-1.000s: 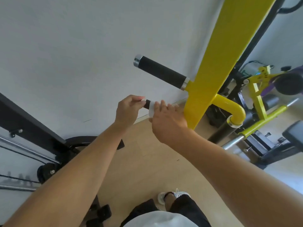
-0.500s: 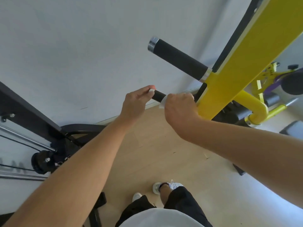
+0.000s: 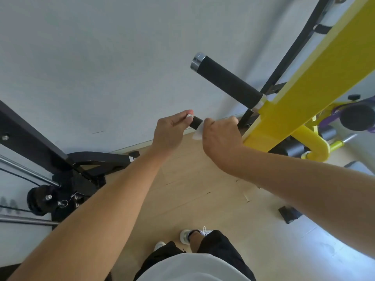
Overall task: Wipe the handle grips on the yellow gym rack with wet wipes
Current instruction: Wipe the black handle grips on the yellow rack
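Observation:
The yellow gym rack beam [image 3: 300, 98] runs diagonally from the upper right. Two black foam handle grips stick out of it to the left. The upper grip [image 3: 227, 82] is bare, with a chrome end cap. My right hand [image 3: 221, 136] is wrapped round the lower grip [image 3: 196, 122] with a white wet wipe [image 3: 198, 133] under its fingers; a corner of the wipe sticks out on the left. My left hand [image 3: 172, 130] pinches the chrome end of that lower grip.
A black cable machine frame [image 3: 60, 163] with steel bars stands at the left. More yellow tubing [image 3: 312, 142] and a black roller pad [image 3: 357, 116] lie at the right. Below are a wooden floor [image 3: 203, 191], a small black block [image 3: 289, 213] and my feet [image 3: 188, 236].
The view has tilted up and right, so the rack beam now sits further right. My right hand has closed round the lower grip with the wipe. My left hand stays at the grip's end.

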Demonstrator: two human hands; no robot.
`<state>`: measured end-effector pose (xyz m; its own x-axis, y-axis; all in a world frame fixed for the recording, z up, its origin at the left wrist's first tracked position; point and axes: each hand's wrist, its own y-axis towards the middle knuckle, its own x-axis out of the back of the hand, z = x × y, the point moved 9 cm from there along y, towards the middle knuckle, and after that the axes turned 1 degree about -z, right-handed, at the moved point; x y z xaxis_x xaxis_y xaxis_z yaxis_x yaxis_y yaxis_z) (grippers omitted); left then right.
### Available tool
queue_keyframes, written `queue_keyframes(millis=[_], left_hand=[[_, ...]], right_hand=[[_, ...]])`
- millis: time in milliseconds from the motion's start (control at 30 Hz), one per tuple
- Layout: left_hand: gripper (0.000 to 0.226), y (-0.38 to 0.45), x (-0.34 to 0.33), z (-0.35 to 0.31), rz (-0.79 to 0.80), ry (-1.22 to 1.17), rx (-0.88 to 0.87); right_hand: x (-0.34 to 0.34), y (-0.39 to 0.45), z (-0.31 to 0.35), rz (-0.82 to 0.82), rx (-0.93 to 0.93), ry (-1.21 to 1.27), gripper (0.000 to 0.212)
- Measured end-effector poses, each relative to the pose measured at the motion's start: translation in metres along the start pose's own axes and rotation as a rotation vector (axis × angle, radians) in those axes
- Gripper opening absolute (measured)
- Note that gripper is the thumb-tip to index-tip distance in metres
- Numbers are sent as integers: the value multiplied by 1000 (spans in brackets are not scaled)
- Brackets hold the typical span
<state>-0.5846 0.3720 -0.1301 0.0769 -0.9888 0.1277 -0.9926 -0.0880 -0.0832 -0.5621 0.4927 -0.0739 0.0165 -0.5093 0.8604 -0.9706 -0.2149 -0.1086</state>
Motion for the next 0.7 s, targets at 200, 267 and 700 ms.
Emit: queue_keyframes(millis=[200, 267, 700], left_hand=[[25, 1, 5, -12, 26, 34, -10], [26, 0, 8, -8, 29, 26, 13], [46, -9, -2, -14, 99, 181, -148]], right_hand=[[11, 26, 20, -180, 49, 401, 27], [9, 26, 19, -159, 74, 390, 31], [5, 3, -6, 40, 45, 43, 36]])
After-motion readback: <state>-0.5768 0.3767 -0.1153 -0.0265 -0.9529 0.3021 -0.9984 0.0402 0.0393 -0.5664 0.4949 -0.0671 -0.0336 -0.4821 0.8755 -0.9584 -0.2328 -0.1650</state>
